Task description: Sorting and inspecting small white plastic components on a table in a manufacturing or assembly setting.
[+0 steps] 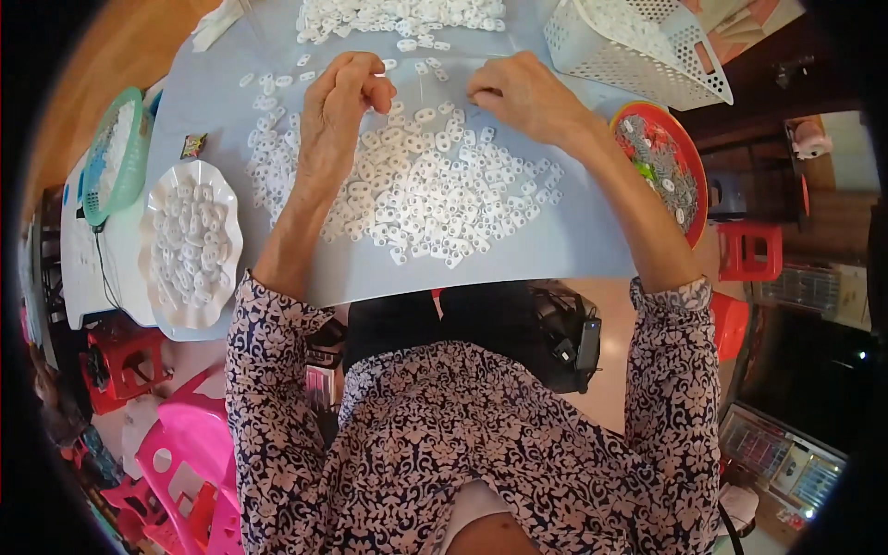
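Observation:
A broad heap of small white plastic pieces with two holes each lies spread over the grey-blue table. My left hand hovers over the heap's far left part, its fingers curled in toward the thumb. Opposite it, beyond the heap's far right edge, my right hand has its thumb and fingertips pressed together. Both hands are closed. Whatever they may hold is too small or too hidden to name. A few loose white pieces lie on the table between and beyond the hands.
Another pile of white pieces lies at the far edge. A white perforated basket stands far right, above a red round tray of small grey parts. At left are a scalloped white dish of white pieces and a green basket.

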